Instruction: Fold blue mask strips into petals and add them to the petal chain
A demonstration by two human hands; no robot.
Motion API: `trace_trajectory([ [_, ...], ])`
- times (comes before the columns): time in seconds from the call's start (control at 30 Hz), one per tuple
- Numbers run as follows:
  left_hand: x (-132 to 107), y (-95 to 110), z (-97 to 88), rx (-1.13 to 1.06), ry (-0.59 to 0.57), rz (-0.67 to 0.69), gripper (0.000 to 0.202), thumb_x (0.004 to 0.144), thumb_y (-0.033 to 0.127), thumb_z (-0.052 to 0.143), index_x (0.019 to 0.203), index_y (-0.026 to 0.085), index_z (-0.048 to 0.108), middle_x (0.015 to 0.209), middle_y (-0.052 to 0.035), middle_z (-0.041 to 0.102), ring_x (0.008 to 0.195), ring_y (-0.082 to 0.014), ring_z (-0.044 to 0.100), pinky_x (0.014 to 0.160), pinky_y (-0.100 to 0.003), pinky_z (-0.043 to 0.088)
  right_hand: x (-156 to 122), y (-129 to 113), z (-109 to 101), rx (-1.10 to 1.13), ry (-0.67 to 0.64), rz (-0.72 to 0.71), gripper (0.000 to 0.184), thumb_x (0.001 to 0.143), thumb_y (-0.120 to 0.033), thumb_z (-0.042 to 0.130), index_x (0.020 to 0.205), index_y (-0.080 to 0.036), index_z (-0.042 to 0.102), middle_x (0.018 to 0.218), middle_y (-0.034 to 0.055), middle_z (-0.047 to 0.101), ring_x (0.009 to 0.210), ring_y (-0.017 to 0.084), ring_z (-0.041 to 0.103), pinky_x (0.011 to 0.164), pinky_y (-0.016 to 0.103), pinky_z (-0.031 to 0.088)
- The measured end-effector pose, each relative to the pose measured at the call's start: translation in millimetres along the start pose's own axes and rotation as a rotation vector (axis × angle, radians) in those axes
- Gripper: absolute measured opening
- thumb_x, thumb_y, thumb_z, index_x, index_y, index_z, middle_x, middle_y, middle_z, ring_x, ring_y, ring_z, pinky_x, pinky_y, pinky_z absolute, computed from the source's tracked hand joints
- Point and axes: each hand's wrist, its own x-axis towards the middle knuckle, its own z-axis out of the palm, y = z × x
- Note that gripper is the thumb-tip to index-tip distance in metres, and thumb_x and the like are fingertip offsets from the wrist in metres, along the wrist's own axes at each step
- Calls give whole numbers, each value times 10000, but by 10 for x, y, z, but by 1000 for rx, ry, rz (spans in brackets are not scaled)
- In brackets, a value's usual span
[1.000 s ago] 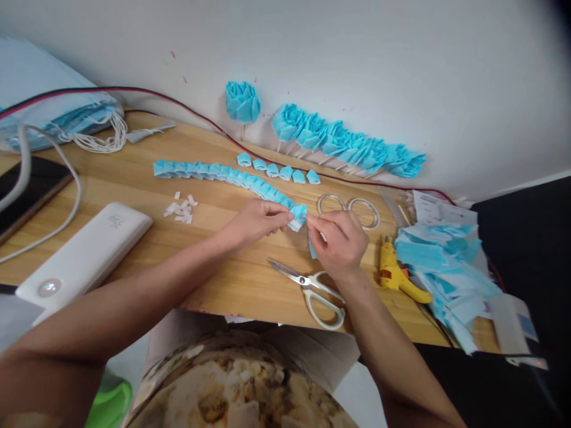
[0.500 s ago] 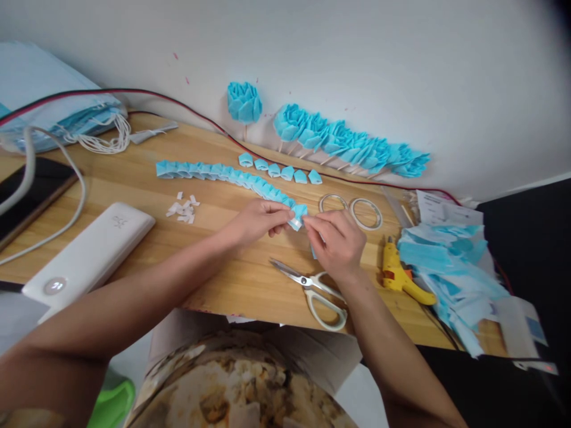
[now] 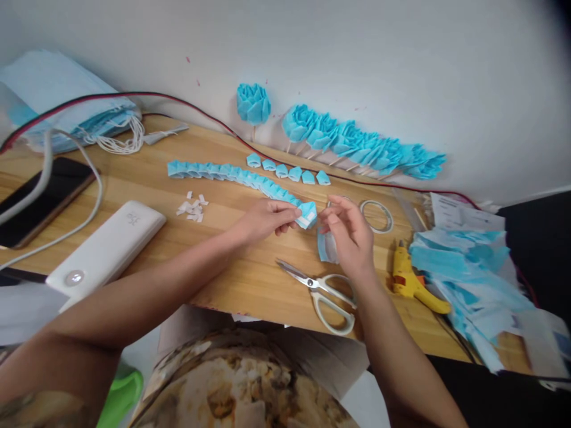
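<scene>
A long chain of folded blue petals (image 3: 223, 173) lies across the wooden table (image 3: 147, 178). My left hand (image 3: 263, 218) pinches the chain's near end (image 3: 307, 214), where a white strip shows. My right hand (image 3: 350, 235) is just right of that end, thumb and forefinger pinched, with a small blue piece (image 3: 325, 246) held under the palm. Several loose folded petals (image 3: 288, 171) lie in a row behind the chain.
White-handled scissors (image 3: 325, 294) lie in front of my right hand. A tape ring (image 3: 377, 215), a yellow glue gun (image 3: 413, 279) and a heap of blue masks (image 3: 468, 267) are to the right. Finished blue flowers (image 3: 357, 145) line the wall. A white power bank (image 3: 107, 244) and phone (image 3: 40, 199) lie left.
My right hand has drawn slightly back from the chain's end and lifted, and the blue piece under it now shows more. The camera view has shifted a little.
</scene>
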Motion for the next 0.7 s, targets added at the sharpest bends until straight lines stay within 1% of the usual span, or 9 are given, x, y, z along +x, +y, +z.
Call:
trace_trajectory([
  [0.03, -5, 7, 7, 32, -3, 5, 216, 868, 245, 633, 681, 141, 656, 605, 24, 590, 546, -73, 468, 549, -217, 363, -4, 14, 16, 75, -31, 69, 325, 967, -364, 568, 1277, -297, 639, 912, 23, 692, 796, 188, 666, 646, 328, 573],
  [0.1, -15, 9, 20, 77, -13, 22, 222, 877, 265, 622, 692, 146, 652, 600, 36, 568, 554, -73, 459, 557, -216, 360, -18, 23, 47, 158, -93, 151, 351, 931, -423, 629, 1258, -296, 653, 882, 13, 686, 762, 181, 658, 640, 321, 579],
  [0.17, -18, -12, 23, 106, -39, 64, 221, 878, 301, 631, 720, 149, 660, 651, 32, 590, 585, -71, 468, 573, -213, 365, -32, 25, 71, 182, -102, 184, 375, 872, -426, 716, 1224, -304, 675, 905, 6, 698, 758, 170, 662, 663, 312, 581],
  [0.23, -10, -50, 11, 107, -78, 108, 227, 864, 343, 654, 738, 155, 666, 646, 41, 559, 590, -69, 451, 576, -212, 361, -39, 37, 86, 180, -89, 211, 385, 833, -397, 767, 1202, -311, 695, 923, 5, 714, 768, 162, 665, 680, 301, 579],
  [0.3, 5, -89, -8, 92, -105, 140, 252, 840, 400, 691, 771, 157, 677, 661, 43, 546, 601, -70, 443, 579, -214, 361, -37, 66, 94, 187, -62, 217, 391, 812, -383, 789, 1189, -313, 711, 909, 9, 720, 756, 163, 664, 662, 303, 578],
  [0.37, 21, -117, -23, 83, -113, 152, 270, 837, 429, 696, 821, 159, 697, 692, 34, 564, 624, -76, 459, 595, -219, 379, -29, 102, 95, 196, -27, 194, 403, 791, -387, 809, 1179, -319, 723, 878, 17, 716, 715, 172, 655, 615, 320, 572],
  [0.47, 46, -142, -32, 98, -97, 164, 241, 842, 398, 704, 865, 158, 716, 763, 8, 627, 695, -93, 515, 652, -228, 428, -24, 148, 89, 172, 19, 118, 414, 758, -378, 846, 1157, -337, 747, 801, 32, 684, 628, 181, 628, 542, 342, 543],
  [0.57, 64, -163, -38, 156, -104, 199, 184, 840, 341, 712, 852, 158, 716, 783, 3, 647, 740, -106, 539, 691, -235, 442, -44, 169, 82, 108, 23, 70, 408, 789, -377, 831, 1187, -362, 743, 796, 56, 667, 619, 193, 622, 527, 362, 527],
  [0.7, 61, -165, -43, 223, -92, 233, 168, 856, 330, 683, 830, 165, 699, 751, 16, 623, 729, -109, 524, 675, -243, 412, -87, 177, 68, 95, -29, 88, 389, 865, -440, 754, 1250, -415, 710, 894, 73, 711, 684, 207, 657, 553, 374, 547],
])
